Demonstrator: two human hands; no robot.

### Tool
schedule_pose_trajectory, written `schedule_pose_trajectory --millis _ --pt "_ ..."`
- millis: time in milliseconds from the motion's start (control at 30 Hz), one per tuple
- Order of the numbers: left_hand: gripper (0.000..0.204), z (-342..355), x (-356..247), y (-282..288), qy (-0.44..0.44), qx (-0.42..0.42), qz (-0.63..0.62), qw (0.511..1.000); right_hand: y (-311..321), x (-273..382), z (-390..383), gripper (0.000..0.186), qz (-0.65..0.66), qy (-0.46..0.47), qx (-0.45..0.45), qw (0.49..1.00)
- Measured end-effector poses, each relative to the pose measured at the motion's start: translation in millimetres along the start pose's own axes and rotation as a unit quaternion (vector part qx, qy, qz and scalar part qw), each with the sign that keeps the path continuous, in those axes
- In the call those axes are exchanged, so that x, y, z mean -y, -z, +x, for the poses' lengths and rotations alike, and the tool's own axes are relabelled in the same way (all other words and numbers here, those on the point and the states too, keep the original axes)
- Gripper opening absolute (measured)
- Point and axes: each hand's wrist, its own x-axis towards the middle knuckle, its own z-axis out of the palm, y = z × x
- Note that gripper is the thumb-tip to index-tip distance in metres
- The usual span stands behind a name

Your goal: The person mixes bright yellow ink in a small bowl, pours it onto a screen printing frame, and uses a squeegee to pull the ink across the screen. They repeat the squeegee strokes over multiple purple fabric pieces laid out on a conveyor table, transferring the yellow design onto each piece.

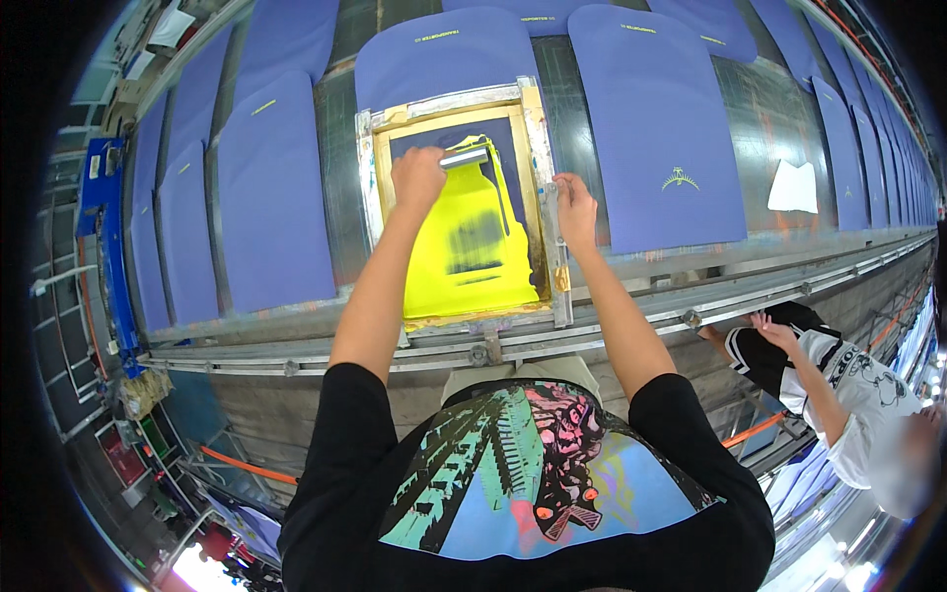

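Observation:
A screen printing frame (537, 128) lies flat on a blue fabric panel (444, 54) in front of me. Bright yellow ink (424, 261) covers most of its mesh, with a darker patch in the middle. My left hand (418, 180) is closed round a squeegee (466, 156) near the far end of the mesh, its blade side resting in the ink. At the frame's right side, my right hand (576, 212) grips the edge by a metal bar, fingers bent. Part of the squeegee's handle is hidden by my left hand.
More blue panels (656, 128) lie along the long dark table (567, 109), some with small yellow prints. A white sheet (793, 187) rests on it to the right. Metal rails (631, 314) run along the near edge. Another person (838, 385) stands at the lower right.

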Motion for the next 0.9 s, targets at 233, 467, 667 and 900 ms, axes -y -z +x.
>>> schedule_pose_trajectory --millis 233,467,667,900 --pt "0.039 -133.0 -34.5 -9.6 -0.041 -0.005 -0.055 0.998 7.3 2.4 -0.3 0.019 -0.016 -0.036 0.014 0.999" --pt "0.036 -66.3 -20.6 10.4 0.006 0.026 -0.122 0.992 4.3 -8.9 5.7 0.019 -0.008 -0.006 0.001 1.0" --pt "0.035 34.0 -0.2 9.2 0.05 0.062 -0.029 0.996 2.0 -4.5 1.4 0.019 -0.022 -0.011 0.016 1.0" --pt "0.039 -77.7 -29.2 -12.6 -0.021 0.039 -0.007 0.999 -5.6 -28.5 7.4 0.02 0.024 0.01 0.004 1.0"
